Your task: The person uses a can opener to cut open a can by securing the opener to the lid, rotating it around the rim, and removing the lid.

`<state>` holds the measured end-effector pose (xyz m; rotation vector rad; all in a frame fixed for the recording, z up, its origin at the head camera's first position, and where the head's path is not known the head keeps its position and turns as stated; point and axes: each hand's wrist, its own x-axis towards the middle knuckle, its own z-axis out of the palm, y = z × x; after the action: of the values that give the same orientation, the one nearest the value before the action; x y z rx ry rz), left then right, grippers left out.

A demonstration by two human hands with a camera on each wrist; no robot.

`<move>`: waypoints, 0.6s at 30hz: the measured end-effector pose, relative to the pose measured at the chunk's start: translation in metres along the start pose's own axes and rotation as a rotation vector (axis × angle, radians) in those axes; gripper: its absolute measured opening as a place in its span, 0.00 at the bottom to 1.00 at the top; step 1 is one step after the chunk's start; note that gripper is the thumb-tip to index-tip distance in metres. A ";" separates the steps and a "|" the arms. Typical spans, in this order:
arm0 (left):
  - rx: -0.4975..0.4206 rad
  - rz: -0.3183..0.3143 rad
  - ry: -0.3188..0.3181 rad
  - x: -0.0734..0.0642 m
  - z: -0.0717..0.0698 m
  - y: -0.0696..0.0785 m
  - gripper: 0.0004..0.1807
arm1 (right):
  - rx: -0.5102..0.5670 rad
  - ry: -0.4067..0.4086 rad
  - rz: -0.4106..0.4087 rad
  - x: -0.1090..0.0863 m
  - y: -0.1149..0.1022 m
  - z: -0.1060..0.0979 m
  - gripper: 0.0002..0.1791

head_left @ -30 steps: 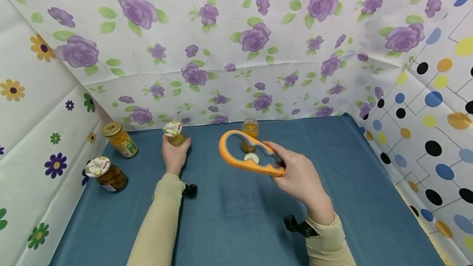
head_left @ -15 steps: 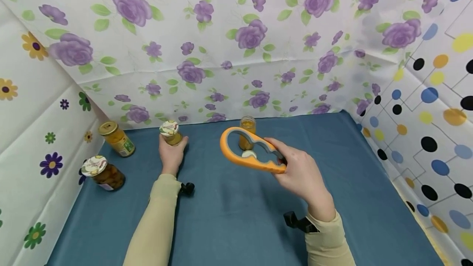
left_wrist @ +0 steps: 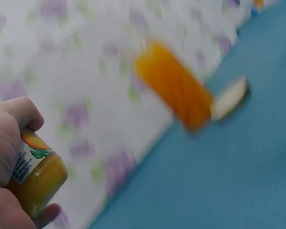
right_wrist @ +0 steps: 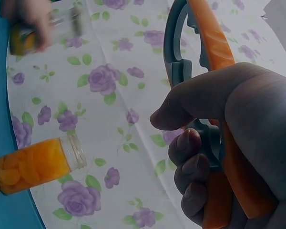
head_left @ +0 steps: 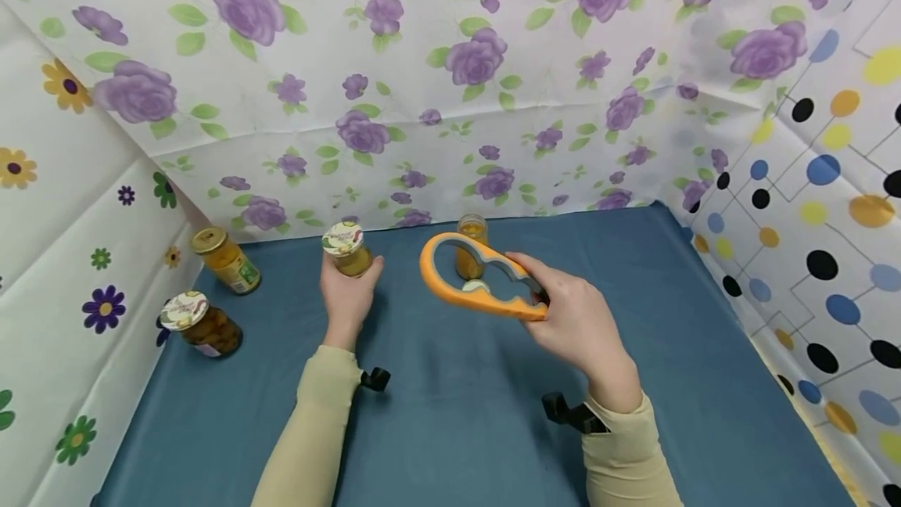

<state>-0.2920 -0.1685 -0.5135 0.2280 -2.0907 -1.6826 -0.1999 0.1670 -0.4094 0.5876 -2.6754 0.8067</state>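
My left hand (head_left: 346, 300) grips a small glass jar (head_left: 355, 260) with a patterned lid and yellowish contents. In the left wrist view its label (left_wrist: 31, 162) shows between thumb and fingers. My right hand (head_left: 573, 319) holds an orange and grey jar opener (head_left: 461, 300) by its handle end, raised above the table. Beyond the opener stands an uncapped jar (right_wrist: 35, 164) of orange fruit pieces, its rim bare in the right wrist view. A pale round lid (left_wrist: 230, 98) lies on the cloth beside that jar.
At the far left stand a gold-lidded yellow jar (head_left: 227, 260) and a jar of dark contents (head_left: 211, 329) with a patterned lid. A blue cloth (head_left: 450, 413) covers the table, with a flowered sheet (head_left: 422, 84) behind and patterned sheets at both sides.
My left hand has lifted the patterned-lid jar and moved it to the right. The right hand stays nearly in place with the jar opener.
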 end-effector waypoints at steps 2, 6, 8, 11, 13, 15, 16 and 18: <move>-0.055 0.034 -0.046 -0.012 0.004 0.021 0.41 | -0.001 0.005 0.004 -0.001 0.001 -0.001 0.39; -0.134 0.100 -0.147 -0.037 0.017 0.056 0.41 | -0.005 0.016 -0.007 -0.003 0.003 -0.002 0.39; -0.168 0.135 -0.187 -0.051 0.026 0.068 0.40 | -0.008 0.030 -0.020 -0.003 0.003 -0.003 0.39; -0.192 0.194 -0.251 -0.070 0.041 0.077 0.39 | -0.009 0.054 -0.039 -0.003 0.004 -0.005 0.39; -0.174 0.226 -0.289 -0.080 0.050 0.078 0.39 | -0.009 0.066 -0.051 -0.003 0.003 -0.005 0.40; -0.158 0.245 -0.321 -0.089 0.057 0.075 0.38 | -0.005 0.069 -0.059 -0.004 0.003 -0.005 0.41; -0.151 0.251 -0.330 -0.092 0.060 0.073 0.38 | -0.004 0.068 -0.061 -0.004 0.003 -0.005 0.41; -0.140 0.253 -0.340 -0.098 0.063 0.069 0.36 | -0.002 0.065 -0.061 -0.004 0.003 -0.005 0.41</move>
<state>-0.2226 -0.0574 -0.4803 -0.3766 -2.1116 -1.7962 -0.1968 0.1733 -0.4079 0.6284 -2.5861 0.7925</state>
